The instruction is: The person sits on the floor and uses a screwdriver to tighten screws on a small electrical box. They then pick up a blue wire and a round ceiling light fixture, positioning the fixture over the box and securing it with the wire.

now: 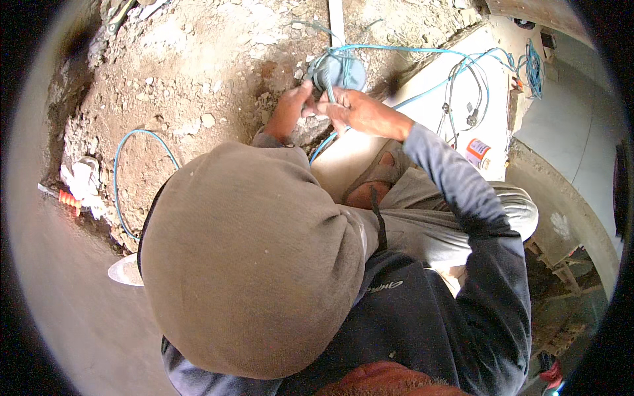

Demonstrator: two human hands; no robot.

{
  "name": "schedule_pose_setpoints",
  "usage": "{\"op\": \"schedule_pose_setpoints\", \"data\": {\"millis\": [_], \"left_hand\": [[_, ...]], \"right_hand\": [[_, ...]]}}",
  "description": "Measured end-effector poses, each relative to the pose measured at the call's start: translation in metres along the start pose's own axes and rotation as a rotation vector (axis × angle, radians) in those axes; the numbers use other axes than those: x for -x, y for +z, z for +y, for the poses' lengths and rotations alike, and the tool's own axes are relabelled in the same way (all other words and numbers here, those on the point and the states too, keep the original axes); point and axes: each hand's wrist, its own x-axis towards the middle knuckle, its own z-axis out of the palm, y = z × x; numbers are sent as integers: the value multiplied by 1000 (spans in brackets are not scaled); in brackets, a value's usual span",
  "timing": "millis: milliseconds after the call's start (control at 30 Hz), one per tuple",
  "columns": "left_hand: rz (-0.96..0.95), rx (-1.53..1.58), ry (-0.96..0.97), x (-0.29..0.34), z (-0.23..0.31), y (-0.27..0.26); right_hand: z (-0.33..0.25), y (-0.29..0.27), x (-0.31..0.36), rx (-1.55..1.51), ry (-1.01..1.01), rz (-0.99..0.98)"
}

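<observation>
In the head view my right hand (pixel 360 111) is closed round a thick grey-blue cord (pixel 329 80) that runs down from a round bluish object (pixel 353 71). Close beside it, my left hand (pixel 289 111) has its fingers pinched together; what they hold, if anything, is too blurred to name. Thinner blue strands are wound about the round object, which lies on the rubble at the foot of a pale strip (pixel 336 20). From there a blue cable (pixel 416 49) leads off to the right. My raised left knee (pixel 251 264) hides most of my left arm.
On a pale board (pixel 422 109) at the right lie a black plug (pixel 472 120) and a can with an orange label (pixel 477 153). A blue cable coil (pixel 533 69) sits beyond. Broken rubble (pixel 191 79) spreads ahead. An orange-handled tool (pixel 68 199) and white crumpled material (pixel 82 178) lie left.
</observation>
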Motion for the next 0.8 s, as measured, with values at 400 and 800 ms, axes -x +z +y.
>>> {"op": "schedule_pose_setpoints", "data": {"millis": [400,800], "left_hand": [[243,248,-55,-13,-8,2],[224,96,-49,-69,15,-7]], "right_hand": [[-146,-124,185,521,239,221],[23,-203,-71,1198,-19,809]]}}
